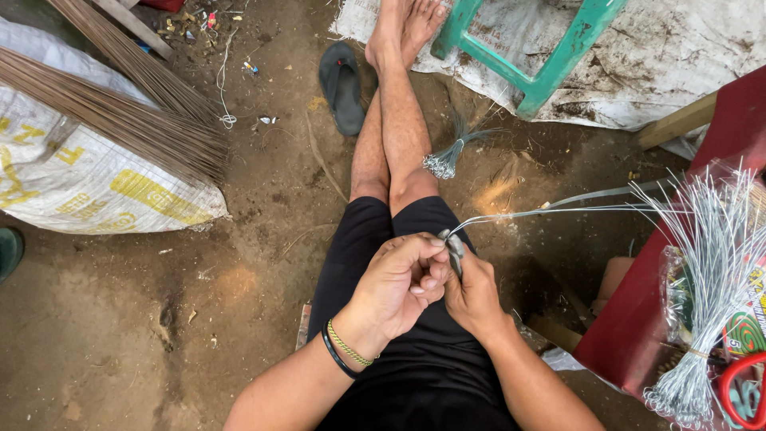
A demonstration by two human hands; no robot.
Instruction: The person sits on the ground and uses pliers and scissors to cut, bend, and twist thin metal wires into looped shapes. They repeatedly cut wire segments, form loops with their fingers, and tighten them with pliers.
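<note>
Packed dirt floor (144,319), brown, uneven, littered with scraps. Person sits with bare legs stretched forward and crossed at the ankles, black shorts.

Thin grey metal wire (542,212), shiny and stiff, runs in a long shallow line from the hands out to the right, doubled into a narrow loop at the hand end. It sits above the lap, just over the right thigh.

Left hand (399,283): fingers curled in tight, thumb and forefinger pinching the looped wire end. Two bands on the wrist, one black, one braided yellow-green.

Right hand (472,294): closed in a loose fist just beside the left, touching it, gripping the wire and a small dull metal piece at the loop; cannot tell what that piece is.

At far right, a thick bundle of cut wires (706,279), silvery, fanned at top, curled eyelets at the bottom, resting on a dark red bench (638,335). A smaller wire bunch (451,156) lies on the dirt beside the shin. Left: woven plastic sack (88,183), white with yellow print, under stiff brown broom sticks (136,120). Black flip-flop (341,86) near the feet; green plastic stool (550,64) on grimy white sheeting.
</note>
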